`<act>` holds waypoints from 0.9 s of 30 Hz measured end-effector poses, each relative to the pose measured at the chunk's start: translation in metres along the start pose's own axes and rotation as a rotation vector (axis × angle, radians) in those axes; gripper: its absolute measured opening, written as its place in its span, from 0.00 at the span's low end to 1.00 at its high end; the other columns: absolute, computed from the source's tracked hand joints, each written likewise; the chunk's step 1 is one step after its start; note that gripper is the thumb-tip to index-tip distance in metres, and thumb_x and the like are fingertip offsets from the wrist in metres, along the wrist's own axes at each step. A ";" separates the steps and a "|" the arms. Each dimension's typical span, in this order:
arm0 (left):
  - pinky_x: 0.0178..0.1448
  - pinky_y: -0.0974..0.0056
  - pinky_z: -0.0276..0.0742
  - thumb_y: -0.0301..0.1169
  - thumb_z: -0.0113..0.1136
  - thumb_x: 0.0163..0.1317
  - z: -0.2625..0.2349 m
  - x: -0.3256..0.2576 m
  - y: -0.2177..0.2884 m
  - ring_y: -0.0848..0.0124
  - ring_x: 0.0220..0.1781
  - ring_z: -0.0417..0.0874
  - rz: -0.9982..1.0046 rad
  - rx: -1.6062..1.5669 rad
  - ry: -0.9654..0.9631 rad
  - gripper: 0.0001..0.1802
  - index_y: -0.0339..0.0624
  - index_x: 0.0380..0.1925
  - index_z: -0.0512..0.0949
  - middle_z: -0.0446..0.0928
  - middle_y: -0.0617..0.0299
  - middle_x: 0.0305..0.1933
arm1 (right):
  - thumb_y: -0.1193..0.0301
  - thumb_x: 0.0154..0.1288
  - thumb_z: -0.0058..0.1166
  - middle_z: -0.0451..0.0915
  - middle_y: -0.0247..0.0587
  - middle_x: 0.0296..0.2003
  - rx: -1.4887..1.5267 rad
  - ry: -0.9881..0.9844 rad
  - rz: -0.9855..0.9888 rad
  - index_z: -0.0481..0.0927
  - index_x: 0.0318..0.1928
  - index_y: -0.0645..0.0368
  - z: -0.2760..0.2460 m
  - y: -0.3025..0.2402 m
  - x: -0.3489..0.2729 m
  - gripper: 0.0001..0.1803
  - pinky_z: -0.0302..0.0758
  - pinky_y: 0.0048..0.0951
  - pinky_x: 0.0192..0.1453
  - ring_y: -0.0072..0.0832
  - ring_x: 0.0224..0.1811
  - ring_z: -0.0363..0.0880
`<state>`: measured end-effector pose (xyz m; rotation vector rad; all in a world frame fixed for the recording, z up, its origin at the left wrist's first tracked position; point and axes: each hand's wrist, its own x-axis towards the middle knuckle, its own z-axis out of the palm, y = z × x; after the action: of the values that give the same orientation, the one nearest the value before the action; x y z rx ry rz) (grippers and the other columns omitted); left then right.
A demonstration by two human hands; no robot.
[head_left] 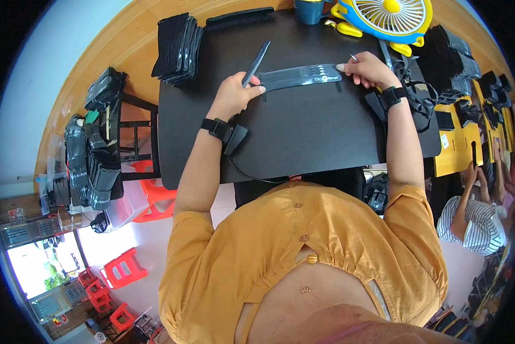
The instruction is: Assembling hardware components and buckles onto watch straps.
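A long, flat, dark strip lies across the middle of the black worktop, nearer its far edge. The left hand presses the strip's left end down with its fingers while gripping a slim black pen-like tool that points up toward the far edge. The right hand pinches the strip's right end between fingertips, and a thin metal tip shows just above that hand. Both wrists wear black bands.

A stack of black pieces sits at the far left corner of the worktop. A yellow and blue fan stands at the far right edge, with a blue cup just beside it. A tangle of black straps lies along the right edge.
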<state>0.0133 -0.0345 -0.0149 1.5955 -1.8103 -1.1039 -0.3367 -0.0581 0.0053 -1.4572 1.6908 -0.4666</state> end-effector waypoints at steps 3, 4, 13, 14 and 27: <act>0.25 0.68 0.69 0.35 0.70 0.55 0.002 -0.001 0.004 0.75 0.18 0.74 -0.025 0.040 0.016 0.13 0.40 0.36 0.80 0.76 0.64 0.23 | 0.59 0.64 0.63 0.72 0.25 0.14 -0.055 -0.054 -0.020 0.79 0.26 0.56 0.002 -0.002 -0.001 0.16 0.55 0.19 0.13 0.14 0.10 0.63; 0.25 0.68 0.69 0.35 0.70 0.55 0.002 -0.001 0.004 0.75 0.18 0.74 -0.036 0.037 0.019 0.13 0.40 0.36 0.80 0.76 0.64 0.23 | 0.59 0.64 0.63 0.73 0.25 0.14 -0.091 -0.056 -0.028 0.80 0.27 0.56 0.002 -0.003 0.000 0.15 0.56 0.19 0.14 0.14 0.11 0.64; 0.38 0.63 0.75 0.37 0.69 0.56 0.002 0.000 0.003 0.65 0.30 0.81 -0.046 0.112 0.016 0.13 0.40 0.34 0.80 0.80 0.58 0.27 | 0.55 0.67 0.60 0.71 0.28 0.13 -0.025 -0.063 0.003 0.78 0.25 0.57 0.003 0.003 0.011 0.20 0.53 0.18 0.11 0.14 0.08 0.62; 0.30 0.67 0.71 0.35 0.69 0.58 0.004 0.001 0.000 0.73 0.24 0.76 -0.002 0.095 0.026 0.11 0.41 0.34 0.79 0.77 0.63 0.24 | 0.56 0.67 0.60 0.71 0.28 0.13 -0.038 -0.062 -0.002 0.77 0.25 0.57 0.003 0.004 0.012 0.20 0.53 0.19 0.11 0.14 0.08 0.62; 0.37 0.61 0.74 0.40 0.68 0.57 0.003 0.003 -0.003 0.65 0.29 0.81 0.015 0.106 0.013 0.13 0.42 0.33 0.82 0.80 0.60 0.27 | 0.54 0.70 0.56 0.71 0.26 0.12 0.031 -0.021 -0.022 0.76 0.26 0.56 0.004 0.005 0.010 0.21 0.53 0.19 0.12 0.14 0.08 0.60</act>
<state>0.0123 -0.0372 -0.0197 1.6427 -1.8971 -1.0038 -0.3366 -0.0652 -0.0037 -1.4551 1.6460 -0.4856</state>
